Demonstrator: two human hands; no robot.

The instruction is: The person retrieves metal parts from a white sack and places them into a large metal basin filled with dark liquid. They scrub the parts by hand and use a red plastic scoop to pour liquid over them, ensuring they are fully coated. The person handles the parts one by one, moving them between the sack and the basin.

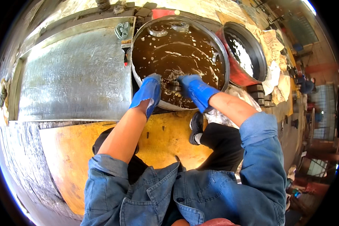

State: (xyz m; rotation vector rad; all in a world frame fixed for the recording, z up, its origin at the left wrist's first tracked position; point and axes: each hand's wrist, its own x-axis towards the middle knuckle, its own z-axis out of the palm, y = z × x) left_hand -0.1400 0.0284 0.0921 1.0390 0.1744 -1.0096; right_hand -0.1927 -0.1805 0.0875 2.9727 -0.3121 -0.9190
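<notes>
Both my hands wear blue rubber gloves and reach into a wide round tub [226, 71] of brown, bubbly liquid [169, 49]. My left hand [150, 86] is at the near left part of the tub, its fingers bent down and mostly hidden. My right hand [194, 87] is closed at the side of a ridged, dark metal part [174, 87], which sits partly in the liquid between my hands. The liquid is splashed and rippled around it. Whether my left fingers touch the part cannot be made out.
A wet metal tray [75, 71] lies to the left, with a brush [125, 51] and a grey-green rag [122, 30] at its right edge. A red drum [235, 67] with dark liquid stands right. Stacked metal parts [258, 94] and brown paper sacks [273, 45] are beyond.
</notes>
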